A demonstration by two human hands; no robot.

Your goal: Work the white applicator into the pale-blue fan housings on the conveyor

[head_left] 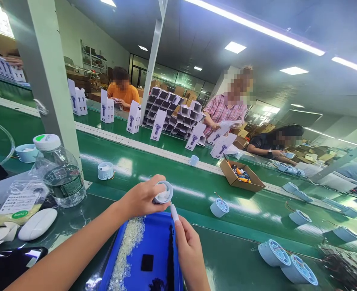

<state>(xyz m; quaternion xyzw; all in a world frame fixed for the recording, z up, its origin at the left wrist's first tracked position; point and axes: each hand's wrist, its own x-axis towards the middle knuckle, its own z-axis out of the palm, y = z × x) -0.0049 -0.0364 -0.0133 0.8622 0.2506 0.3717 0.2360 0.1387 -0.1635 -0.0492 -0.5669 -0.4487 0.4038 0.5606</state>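
My left hand [150, 196] grips a light blue round plastic housing [168, 195], its fingers wrapped around the rim and white material inside. Just below it, my right hand [191, 246] closes around a white pen-like stick [174, 211], whose tip points up at the housing's lower edge. Whether the tip touches the housing I cannot tell. Under both hands lies a blue tray [136, 250] with small clear rings [125, 250] along its left side, black bits [157, 284] and a black square [147, 262].
A water bottle [61, 178] and a white mouse [37, 224] stand at left. More blue housings [219, 207] sit on the green conveyor [190, 190] and the bench at right. A cardboard box [242, 178] and printed white boxes [158, 126] line the far side, where several co-workers sit or stand.
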